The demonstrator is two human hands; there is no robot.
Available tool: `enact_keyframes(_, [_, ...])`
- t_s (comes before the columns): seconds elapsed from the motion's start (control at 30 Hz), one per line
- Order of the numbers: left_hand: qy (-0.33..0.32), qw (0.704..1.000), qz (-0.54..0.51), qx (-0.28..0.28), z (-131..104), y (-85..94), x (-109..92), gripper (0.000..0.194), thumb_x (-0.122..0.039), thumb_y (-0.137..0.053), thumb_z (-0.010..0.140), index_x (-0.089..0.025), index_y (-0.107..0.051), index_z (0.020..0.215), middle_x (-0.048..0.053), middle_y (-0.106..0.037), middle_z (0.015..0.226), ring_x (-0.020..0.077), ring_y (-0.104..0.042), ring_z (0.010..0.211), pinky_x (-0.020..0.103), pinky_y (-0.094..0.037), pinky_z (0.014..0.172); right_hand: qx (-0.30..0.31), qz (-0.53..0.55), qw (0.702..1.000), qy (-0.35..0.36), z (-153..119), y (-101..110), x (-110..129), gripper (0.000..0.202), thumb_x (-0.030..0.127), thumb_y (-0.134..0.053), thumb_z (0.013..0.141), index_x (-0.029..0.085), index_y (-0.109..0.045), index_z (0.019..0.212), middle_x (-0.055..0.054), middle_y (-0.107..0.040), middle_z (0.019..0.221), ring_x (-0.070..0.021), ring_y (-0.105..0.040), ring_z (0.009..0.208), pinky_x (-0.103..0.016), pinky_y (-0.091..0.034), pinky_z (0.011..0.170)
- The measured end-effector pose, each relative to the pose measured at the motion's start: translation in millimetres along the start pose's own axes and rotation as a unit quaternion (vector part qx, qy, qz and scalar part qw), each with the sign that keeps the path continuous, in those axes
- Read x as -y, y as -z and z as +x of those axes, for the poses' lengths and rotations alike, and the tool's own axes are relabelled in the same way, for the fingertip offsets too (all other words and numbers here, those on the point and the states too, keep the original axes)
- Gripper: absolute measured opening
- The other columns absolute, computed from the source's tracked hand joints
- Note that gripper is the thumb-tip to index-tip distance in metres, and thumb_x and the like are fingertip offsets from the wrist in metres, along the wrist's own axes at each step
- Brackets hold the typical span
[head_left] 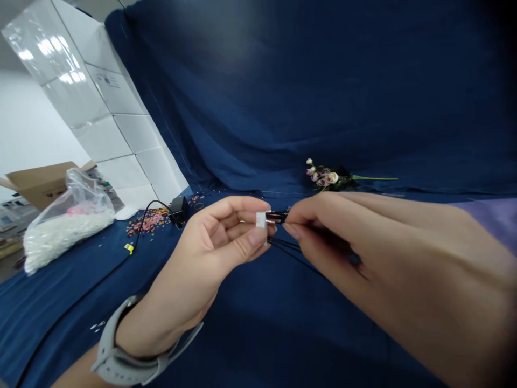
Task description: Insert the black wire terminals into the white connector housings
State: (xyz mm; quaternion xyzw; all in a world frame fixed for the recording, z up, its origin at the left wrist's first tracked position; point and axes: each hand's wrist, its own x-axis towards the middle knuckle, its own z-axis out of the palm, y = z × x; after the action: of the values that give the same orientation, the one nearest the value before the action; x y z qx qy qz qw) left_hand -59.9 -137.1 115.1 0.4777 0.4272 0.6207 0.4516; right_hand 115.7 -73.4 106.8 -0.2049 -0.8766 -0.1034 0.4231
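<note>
Between the thumb and fingers of my left hand (226, 242) is a small white block (261, 220), near the middle of the view. My right hand (355, 242) pinches a thin black piece (276, 216) whose end meets the right side of the block. Whether that end sits inside the block is too small to tell. Thin black cables (288, 246) run from below the block toward the right and pass behind my right hand. A grey watch band (133, 361) is around my left wrist.
Artificial flowers (328, 178) lie behind my hands on blue cloth (283, 334). To the left are a black adapter (179, 209) with its cable, scattered colourful bits (148, 222), a clear bag of white pieces (67, 229), a cardboard box (40, 183) and stacked white boxes (121, 129).
</note>
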Motion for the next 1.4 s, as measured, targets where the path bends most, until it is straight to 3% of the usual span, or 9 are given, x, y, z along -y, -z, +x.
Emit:
enact_keyframes(0.1, [0.006, 1.0, -0.003, 0.008, 0.8, -0.1, 0.3, 0.015, -0.016, -0.075, 0.076, -0.025, -0.072, 0.087, -0.002, -0.066, 0.082, 0.0069, -0.061, 0.077, 0.013, -0.053, 0.072, -0.03, -0.081, 0.993, 0.076, -0.4, 1.3, 4.2, 0.011, 0.011, -0.053, 0.084, 0.021, -0.055, 0.084, 0.0, -0.053, 0.07, -0.0129, -0.041, 0.054, -0.03, -0.025, 0.05])
enact_keyframes(0.2, [0.01, 1.0, -0.003, 0.008, 0.2, 0.1, 0.7, 0.015, -0.016, -0.075, 0.075, -0.025, -0.071, 0.086, -0.002, -0.065, 0.079, 0.0077, -0.061, 0.077, 0.015, -0.053, 0.074, -0.042, -0.095, 0.989, 0.106, 0.3, 1.9, 8.1, 0.016, 0.008, -0.052, 0.081, 0.021, -0.051, 0.073, -0.002, -0.051, 0.072, -0.0152, -0.04, 0.059, -0.031, -0.025, 0.054])
enact_keyframes(0.5, [0.018, 1.0, -0.004, 0.014, -0.6, -0.1, 0.0, 0.014, -0.017, -0.074, 0.077, -0.023, -0.07, 0.088, -0.001, -0.067, 0.082, 0.0097, -0.064, 0.083, 0.014, -0.053, 0.075, -0.072, -0.071, 0.99, 0.097, 2.4, 3.9, 12.6, 0.023, 0.0, -0.052, 0.072, 0.021, -0.045, 0.067, -0.001, -0.047, 0.07, -0.0149, -0.038, 0.06, -0.032, -0.023, 0.054])
enact_keyframes(0.93, [-0.015, 1.0, -0.007, 0.023, 0.4, -0.1, 2.1, 0.015, -0.016, -0.075, 0.077, -0.021, -0.07, 0.09, -0.002, -0.066, 0.079, 0.0062, -0.062, 0.076, 0.012, -0.054, 0.07, -0.06, -0.133, 0.98, 0.133, 4.9, 0.3, 7.9, 0.014, 0.004, -0.051, 0.084, 0.016, -0.051, 0.076, 0.0, -0.043, 0.07, -0.0127, -0.038, 0.059, -0.029, -0.025, 0.053])
enact_keyframes(1.17, [-0.049, 0.999, 0.02, -0.003, 2.1, 0.7, 2.4, 0.016, -0.015, -0.08, 0.07, -0.019, -0.072, 0.084, -0.002, -0.069, 0.074, 0.0062, -0.063, 0.071, 0.012, -0.053, 0.066, -0.005, -0.046, 0.995, 0.085, 11.3, -3.3, -1.3, 0.011, 0.013, -0.046, 0.089, 0.016, -0.055, 0.083, 0.0, -0.052, 0.072, -0.0111, -0.046, 0.056, -0.027, -0.033, 0.049])
enact_keyframes(1.4, [-0.094, 0.993, 0.062, -0.022, 1.9, 1.6, 4.5, 0.014, -0.015, -0.078, 0.071, -0.022, -0.074, 0.082, -0.004, -0.072, 0.076, 0.0064, -0.065, 0.073, 0.012, -0.054, 0.068, -0.021, -0.007, 0.996, 0.091, 10.1, -12.3, -1.6, 0.007, 0.012, -0.048, 0.088, 0.016, -0.053, 0.084, 0.001, -0.053, 0.073, -0.0086, -0.045, 0.061, -0.024, -0.034, 0.053])
